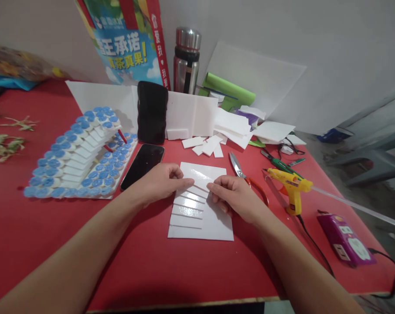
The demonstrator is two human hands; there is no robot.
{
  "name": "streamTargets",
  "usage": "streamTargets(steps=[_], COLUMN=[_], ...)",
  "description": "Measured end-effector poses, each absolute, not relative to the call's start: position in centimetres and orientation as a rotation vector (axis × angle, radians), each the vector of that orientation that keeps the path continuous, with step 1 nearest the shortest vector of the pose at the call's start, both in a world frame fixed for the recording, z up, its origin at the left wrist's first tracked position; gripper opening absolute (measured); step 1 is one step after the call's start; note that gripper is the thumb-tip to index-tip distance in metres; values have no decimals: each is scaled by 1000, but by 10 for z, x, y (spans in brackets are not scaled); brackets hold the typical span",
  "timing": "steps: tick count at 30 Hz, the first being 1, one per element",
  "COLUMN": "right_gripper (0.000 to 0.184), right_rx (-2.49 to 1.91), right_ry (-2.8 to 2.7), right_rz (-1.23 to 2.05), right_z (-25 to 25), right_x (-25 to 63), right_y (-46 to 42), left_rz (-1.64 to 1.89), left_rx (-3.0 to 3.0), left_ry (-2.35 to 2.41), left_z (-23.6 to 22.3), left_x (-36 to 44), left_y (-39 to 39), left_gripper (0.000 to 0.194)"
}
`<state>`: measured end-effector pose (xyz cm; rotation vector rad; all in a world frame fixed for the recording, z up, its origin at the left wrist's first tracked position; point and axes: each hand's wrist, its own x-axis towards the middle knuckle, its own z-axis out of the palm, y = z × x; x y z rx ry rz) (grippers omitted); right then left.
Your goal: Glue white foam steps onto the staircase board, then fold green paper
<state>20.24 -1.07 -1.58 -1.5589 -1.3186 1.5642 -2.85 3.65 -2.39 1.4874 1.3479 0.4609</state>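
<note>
A white foam-board sheet lies on the red table in front of me. Several white strips overlap like steps on its left half. My left hand pinches the left end of the uppermost white strip, thumb along its near edge. At the right end of that strip, my right hand closes with thumb and fingertips. Whether the strip touches the one below it is hard to tell. To the left stands a stepped white model edged with blue-topped round pieces.
Orange-handled scissors, a yellow glue gun and a purple power strip lie to the right. Loose white pieces are behind the sheet. One phone lies flat; another stands upright near a steel flask.
</note>
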Motion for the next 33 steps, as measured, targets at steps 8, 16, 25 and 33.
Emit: streamTargets(steps=[8,16,25,33], right_gripper=[43,47,43,41], right_rx=[-1567,-1581,-1558,-1547], right_ry=[-1321,-1318,-1300,-1325], right_rz=[1566,1574,1578,1576], right_z=[-14,-15,-16,-17], right_x=[202,203,202,202], right_y=[-11,-11,-11,-11], left_rz=[455,467,463,461], left_rx=[1454,1271,1241,1235], left_ry=[1337,1257,1269,1285], left_z=[-21,-15,-17,-14], left_x=[-28,-32,-31,-29], left_y=[36,37,39,38], left_gripper=[41,44,47,37])
